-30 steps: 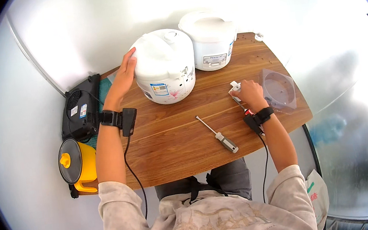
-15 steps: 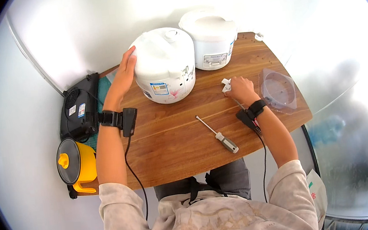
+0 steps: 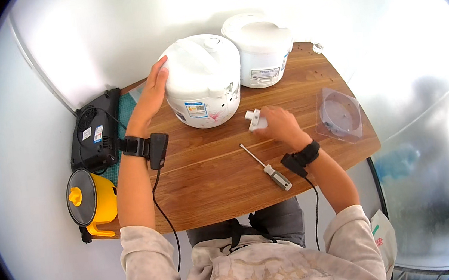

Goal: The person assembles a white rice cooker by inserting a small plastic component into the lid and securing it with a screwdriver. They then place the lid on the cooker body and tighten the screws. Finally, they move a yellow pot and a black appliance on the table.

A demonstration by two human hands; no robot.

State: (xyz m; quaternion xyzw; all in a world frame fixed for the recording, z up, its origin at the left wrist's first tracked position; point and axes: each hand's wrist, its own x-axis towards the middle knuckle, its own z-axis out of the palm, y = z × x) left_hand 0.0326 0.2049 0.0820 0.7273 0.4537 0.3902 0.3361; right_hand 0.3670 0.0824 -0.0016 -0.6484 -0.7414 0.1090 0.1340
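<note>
Against the left side of a white rice cooker (image 3: 202, 87) lies my left hand (image 3: 153, 93), fingers stretched along its wall and not wrapped round it. The cooker has a carry handle on its lid and a floral print on its front. My right hand (image 3: 280, 125) pinches a small white plastic part (image 3: 255, 119) just to the right of the cooker's base. Part of that piece is hidden by the fingers. Below it a screwdriver (image 3: 269, 170) with a grey and white handle rests on the wooden table (image 3: 202, 183).
A second white rice cooker (image 3: 260, 54) stands behind at right. A clear plastic tray (image 3: 339, 114) with small dark bits lies at the right edge. On the left are a black appliance (image 3: 96, 129) on a green mat and a yellow pot (image 3: 98, 199) with a dark lid.
My right hand has moved left with the white plastic part, closer to the cooker. My left hand stays against the cooker's side.
</note>
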